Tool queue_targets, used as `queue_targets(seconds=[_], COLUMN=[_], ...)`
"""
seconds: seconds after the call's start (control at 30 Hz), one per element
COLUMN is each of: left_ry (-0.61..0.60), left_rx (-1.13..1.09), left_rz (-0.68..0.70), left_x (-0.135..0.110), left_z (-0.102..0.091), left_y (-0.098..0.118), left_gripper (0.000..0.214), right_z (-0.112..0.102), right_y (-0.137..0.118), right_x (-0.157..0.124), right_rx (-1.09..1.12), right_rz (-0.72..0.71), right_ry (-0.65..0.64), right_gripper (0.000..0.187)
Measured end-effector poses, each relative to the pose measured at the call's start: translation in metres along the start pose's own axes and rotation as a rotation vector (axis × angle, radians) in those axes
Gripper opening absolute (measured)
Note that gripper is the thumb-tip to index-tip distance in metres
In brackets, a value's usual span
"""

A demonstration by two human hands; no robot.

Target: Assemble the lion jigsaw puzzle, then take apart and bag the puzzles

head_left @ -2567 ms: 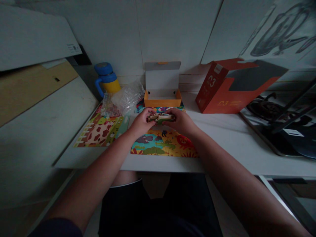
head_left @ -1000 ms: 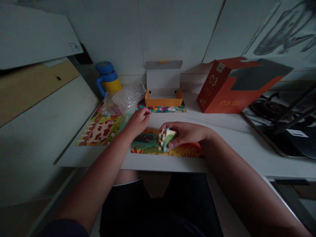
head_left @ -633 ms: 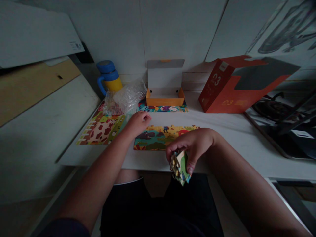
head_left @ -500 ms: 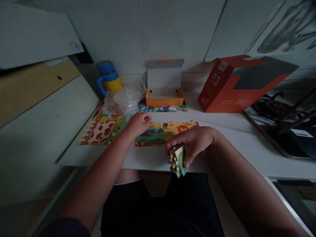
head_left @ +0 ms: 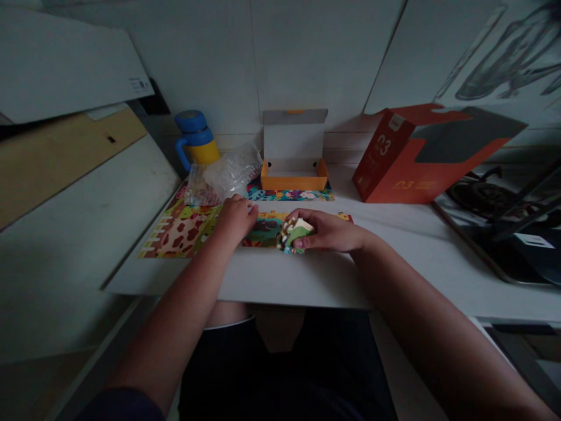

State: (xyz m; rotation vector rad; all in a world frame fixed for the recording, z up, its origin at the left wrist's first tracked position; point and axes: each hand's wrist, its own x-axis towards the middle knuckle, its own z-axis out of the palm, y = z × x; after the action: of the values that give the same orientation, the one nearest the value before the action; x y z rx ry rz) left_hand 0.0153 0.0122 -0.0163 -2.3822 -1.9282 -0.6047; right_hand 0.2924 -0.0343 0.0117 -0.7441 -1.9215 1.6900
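A stack of jigsaw puzzle pieces [head_left: 302, 231] is clasped in my right hand [head_left: 328, 231], with green and cream faces outward. That hand is over an assembled puzzle strip [head_left: 267, 227] with animals on it, covering much of its right half. My left hand [head_left: 236, 216] rests near the strip's left end, fingers curled closed; what they hold, if anything, is hidden. Left of it lies a puzzle section with a brown-spotted cow pattern [head_left: 177, 231], its left edge toothed with piece tabs.
Behind the strip stands an open orange box [head_left: 294, 182] on another colourful puzzle strip [head_left: 302, 195]. Crumpled clear plastic [head_left: 232, 169] lies beside a blue and yellow mug [head_left: 199, 143]. At the right are a large red box [head_left: 407, 164] and a black stand [head_left: 508, 228].
My right hand has risen from the table's front edge and gone forward and left over the strip, carrying the puzzle pieces. My left hand has shifted slightly left.
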Motion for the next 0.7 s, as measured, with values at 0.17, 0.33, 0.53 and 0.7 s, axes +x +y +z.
queue_targets(seconds=[0.17, 0.33, 0.53, 0.7], left_ry=[-0.053, -0.081, -0.084, -0.044], left_rx=[0.060, 0.034, 0.084, 0.211], left_rz=[-0.034, -0.059, -0.053, -0.134], left_x=[0.000, 0.001, -0.001, -0.002], left_z=[-0.006, -0.002, -0.003, -0.013], left_y=[-0.003, -0.005, -0.004, -0.008], left_gripper=[0.036, 0.040, 0.045, 0.056], right_z=[-0.009, -0.011, -0.007, -0.008], right_y=[0.023, 0.029, 0.028, 0.029], right_x=[0.013, 0.013, 0.013, 0.014], right_rx=[-0.034, -0.007, 0.029, -0.029], right_rz=[0.098, 0.128, 0.142, 0.136], right_ry=[0.336, 0.342, 0.375, 0.388], right_gripper=[0.046, 0.044, 0.044, 0.045])
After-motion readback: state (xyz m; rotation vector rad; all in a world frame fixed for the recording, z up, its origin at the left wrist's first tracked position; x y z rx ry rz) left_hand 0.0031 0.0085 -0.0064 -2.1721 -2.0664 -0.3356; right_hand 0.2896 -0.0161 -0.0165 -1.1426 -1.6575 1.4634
